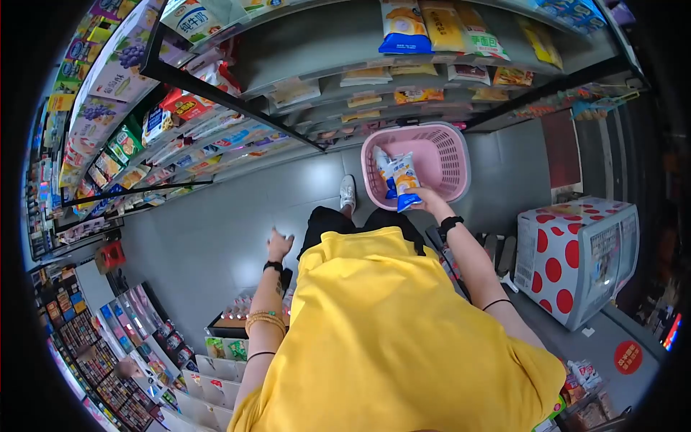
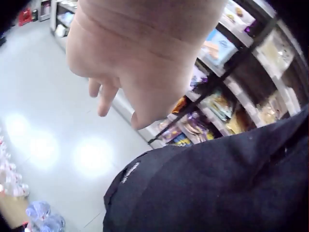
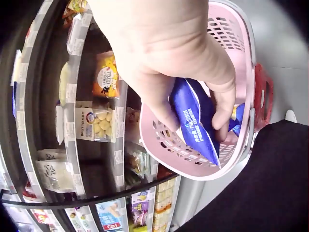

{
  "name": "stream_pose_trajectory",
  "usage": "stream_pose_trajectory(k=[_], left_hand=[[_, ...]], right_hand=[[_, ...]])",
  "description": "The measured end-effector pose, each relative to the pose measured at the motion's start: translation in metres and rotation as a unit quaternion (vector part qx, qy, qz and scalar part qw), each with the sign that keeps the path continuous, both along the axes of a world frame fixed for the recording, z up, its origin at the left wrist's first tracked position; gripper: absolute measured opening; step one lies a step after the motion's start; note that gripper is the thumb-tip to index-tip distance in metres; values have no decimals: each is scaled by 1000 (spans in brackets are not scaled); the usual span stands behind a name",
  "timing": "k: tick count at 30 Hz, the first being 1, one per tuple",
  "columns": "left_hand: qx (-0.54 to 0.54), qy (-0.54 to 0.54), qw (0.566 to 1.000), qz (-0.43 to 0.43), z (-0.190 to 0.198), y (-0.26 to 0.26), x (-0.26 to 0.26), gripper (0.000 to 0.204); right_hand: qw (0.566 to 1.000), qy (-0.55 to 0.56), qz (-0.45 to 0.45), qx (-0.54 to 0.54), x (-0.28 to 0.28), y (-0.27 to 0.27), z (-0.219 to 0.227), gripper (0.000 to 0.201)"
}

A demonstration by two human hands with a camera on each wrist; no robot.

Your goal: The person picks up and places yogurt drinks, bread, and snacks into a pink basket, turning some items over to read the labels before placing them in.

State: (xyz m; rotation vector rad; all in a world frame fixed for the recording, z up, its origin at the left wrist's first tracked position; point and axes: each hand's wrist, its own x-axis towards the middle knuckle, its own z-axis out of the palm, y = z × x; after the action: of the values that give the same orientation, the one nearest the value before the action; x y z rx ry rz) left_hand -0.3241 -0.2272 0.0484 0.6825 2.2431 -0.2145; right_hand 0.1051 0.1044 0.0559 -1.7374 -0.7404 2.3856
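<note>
My right hand (image 1: pixel 430 204) grips a blue, white and orange snack bag (image 1: pixel 405 175) by its blue end, over a pink plastic basket (image 1: pixel 452 189) on the floor. In the right wrist view, the thumb and fingers of the right hand (image 3: pixel 178 67) curl round the bag's blue end (image 3: pixel 195 123). Another similar bag (image 1: pixel 381 160) lies in the basket's left part, partly hidden by the held one. My left hand (image 1: pixel 279 245) hangs out to the left over the grey floor with its fingers spread loosely, holding nothing.
Ahead, shelves (image 1: pixel 324 68) carry packaged bread, including a blue and white bag (image 1: pixel 404 27) on the top one. More snack shelves (image 1: pixel 144 133) run along the left. A red-dotted white display case (image 1: pixel 554 263) stands at the right. Bottles (image 1: pixel 237 308) sit low at the left behind me.
</note>
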Motion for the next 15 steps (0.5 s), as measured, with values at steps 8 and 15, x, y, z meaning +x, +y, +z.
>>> stream_pose_trajectory(k=[8,15], left_hand=[[-63,37,986,152,24,-82,47,84],[21,50,976,210,18,-60,34,84]], right_hand=[[994,-23,80,77,-46,14,-41,68],[837,-209,349,365,-65,24,-77,56]])
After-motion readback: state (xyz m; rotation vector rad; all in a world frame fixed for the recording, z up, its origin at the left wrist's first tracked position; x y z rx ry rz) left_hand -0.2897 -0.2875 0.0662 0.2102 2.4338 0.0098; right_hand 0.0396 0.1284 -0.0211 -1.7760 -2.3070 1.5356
